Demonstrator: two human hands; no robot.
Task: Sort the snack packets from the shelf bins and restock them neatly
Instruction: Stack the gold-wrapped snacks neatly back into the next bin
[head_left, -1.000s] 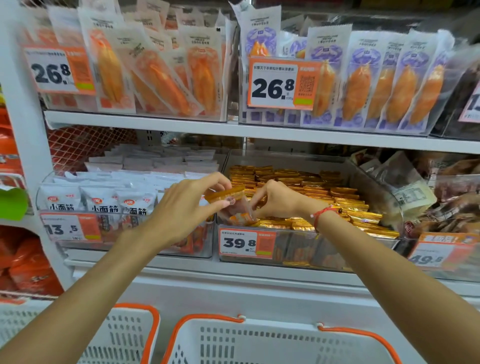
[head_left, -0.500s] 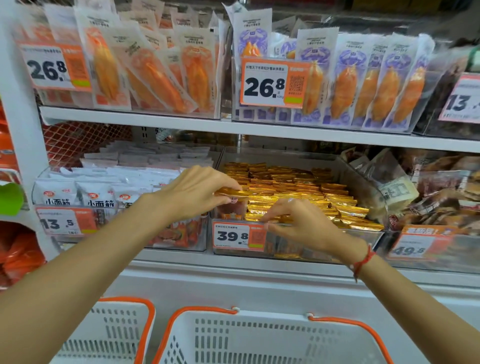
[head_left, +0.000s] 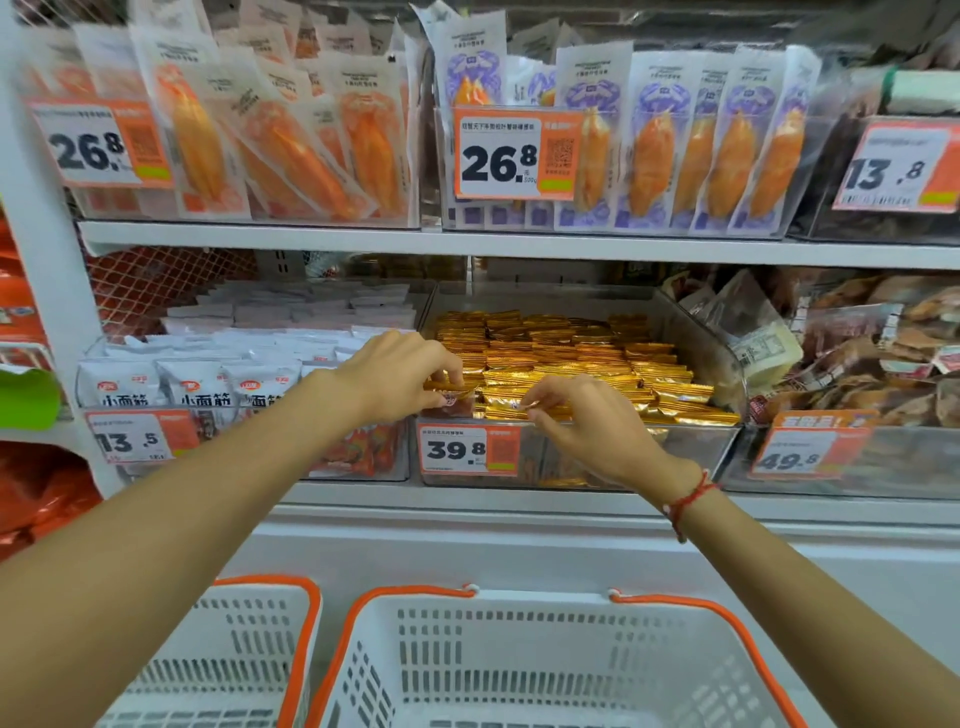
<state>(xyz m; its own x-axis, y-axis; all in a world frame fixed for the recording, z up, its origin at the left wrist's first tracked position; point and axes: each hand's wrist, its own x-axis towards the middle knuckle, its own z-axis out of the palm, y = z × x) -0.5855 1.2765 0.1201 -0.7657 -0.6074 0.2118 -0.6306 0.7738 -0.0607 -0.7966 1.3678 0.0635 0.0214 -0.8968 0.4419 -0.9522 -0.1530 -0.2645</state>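
A clear bin (head_left: 691, 447) on the middle shelf is packed with rows of gold snack packets (head_left: 571, 358) and carries a 39.8 price tag (head_left: 467, 449). My left hand (head_left: 389, 376) is at the bin's front left corner and pinches a gold packet (head_left: 451, 387) between thumb and fingers. My right hand (head_left: 587, 421) is just to its right over the front rim, fingers curled, pinching the edge of another gold packet (head_left: 524, 410) in the front row. A red string bracelet circles the right wrist.
A bin of white packets (head_left: 192, 387) tagged 13.5 stands to the left, and a bin of brown packets (head_left: 878, 364) tagged 49.8 to the right. Orange-stick packets (head_left: 675, 150) fill the upper shelf. Two white baskets (head_left: 519, 665) with orange rims stand below.
My left hand has lowered its gold packet down into the bin's front left corner. My right hand has moved right and down to the front row of packets.
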